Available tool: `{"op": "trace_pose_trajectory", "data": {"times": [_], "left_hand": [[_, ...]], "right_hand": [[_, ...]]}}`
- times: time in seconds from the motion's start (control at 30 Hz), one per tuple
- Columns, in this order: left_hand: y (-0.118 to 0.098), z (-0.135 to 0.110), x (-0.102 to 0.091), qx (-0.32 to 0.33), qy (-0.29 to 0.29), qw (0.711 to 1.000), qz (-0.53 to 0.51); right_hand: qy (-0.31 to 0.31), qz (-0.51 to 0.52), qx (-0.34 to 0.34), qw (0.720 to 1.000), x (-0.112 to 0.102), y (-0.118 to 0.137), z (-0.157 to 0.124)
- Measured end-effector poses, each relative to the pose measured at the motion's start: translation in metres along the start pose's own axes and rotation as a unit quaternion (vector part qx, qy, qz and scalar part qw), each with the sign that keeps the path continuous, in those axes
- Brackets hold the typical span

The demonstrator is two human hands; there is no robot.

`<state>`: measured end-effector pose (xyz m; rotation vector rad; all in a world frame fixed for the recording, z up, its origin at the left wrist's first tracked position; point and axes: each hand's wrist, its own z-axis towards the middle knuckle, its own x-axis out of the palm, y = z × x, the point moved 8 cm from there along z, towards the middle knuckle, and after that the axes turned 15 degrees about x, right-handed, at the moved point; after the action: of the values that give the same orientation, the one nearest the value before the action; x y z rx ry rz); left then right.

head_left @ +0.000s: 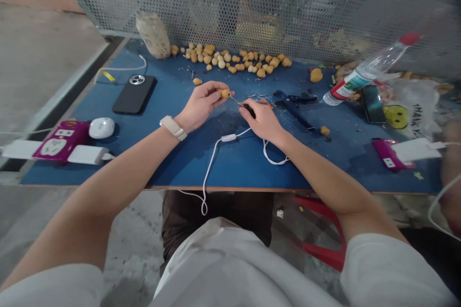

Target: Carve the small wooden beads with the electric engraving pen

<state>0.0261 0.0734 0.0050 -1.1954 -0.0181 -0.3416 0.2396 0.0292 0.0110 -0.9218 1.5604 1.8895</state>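
Note:
Over the middle of the blue table (173, 153), my left hand (199, 107) pinches a small yellow-brown gourd (225, 93) between thumb and fingers. A dark hole shows on the gourd's right side. My right hand (262, 119) is closed around a dark-handled tool (249, 109) with a thin metal shaft. Its tip points left and reaches the gourd near the hole; how deep it goes I cannot tell. Just right of this hand lie dark blue pliers (293, 105) with crumbs about them. A white cord with an inline switch (228, 137) runs up beneath my right hand.
Many small gourds (248, 60) line the back by a perforated metal panel (230, 5), near a cloudy jar (154, 36). On the left are a phone (135, 94), an earbud case (102, 128) and a purple power strip (61, 141). A bottle (363, 76) leans at right.

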Motion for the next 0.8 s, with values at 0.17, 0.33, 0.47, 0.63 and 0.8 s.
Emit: {"op": "trace_pose_trajectory", "data": {"times": [0.17,0.33,0.47,0.63,0.8], "left_hand": [[-0.0004,0.0005,-0.0016,0.003,-0.008,1.0,0.002],[0.0014,0.0001,-0.0018,0.008,-0.008,1.0,-0.008],[0.0003,-0.0004,-0.0017,0.011,0.0,1.0,0.004],[-0.001,0.0,-0.0034,0.021,-0.007,1.0,0.003],[-0.0008,0.0003,-0.0025,0.028,-0.012,1.0,-0.005]], "right_hand": [[0.004,0.002,0.003,1.0,0.0006,0.0009,-0.0009],[0.008,0.002,0.004,1.0,0.0021,0.0016,-0.001],[0.009,0.004,0.003,1.0,0.0025,0.0007,-0.0009],[0.013,-0.003,0.006,1.0,0.0017,0.0008,-0.0019],[0.019,-0.002,0.013,1.0,0.0016,0.0,-0.0022]]}}
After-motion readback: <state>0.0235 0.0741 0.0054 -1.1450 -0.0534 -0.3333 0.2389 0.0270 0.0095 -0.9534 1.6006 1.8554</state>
